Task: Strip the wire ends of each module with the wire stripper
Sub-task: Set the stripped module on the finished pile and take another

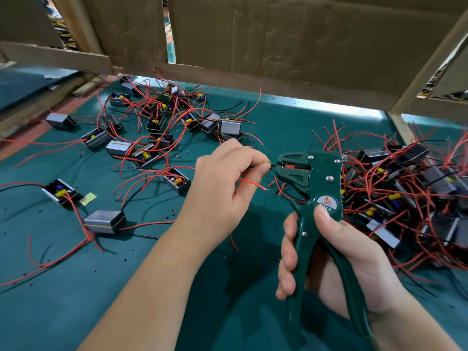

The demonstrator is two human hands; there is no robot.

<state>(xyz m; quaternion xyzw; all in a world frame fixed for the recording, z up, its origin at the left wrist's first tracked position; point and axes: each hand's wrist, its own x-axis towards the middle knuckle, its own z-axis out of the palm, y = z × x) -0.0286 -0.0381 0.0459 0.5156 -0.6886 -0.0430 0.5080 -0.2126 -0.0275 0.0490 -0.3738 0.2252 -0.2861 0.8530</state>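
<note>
As left hand pinches a black wire into the wire stripper | right hand grips its handles | module heap at 3 o'clock likely awaits | scattered modules at 10 o'clock, progress unclear

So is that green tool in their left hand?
No, the right hand grips the wire stripper by its handles; the left hand pinches a black wire.

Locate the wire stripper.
The wire stripper is right of centre in the head view, gripped by the right hand, its head at the wire the left hand pinches.
</note>
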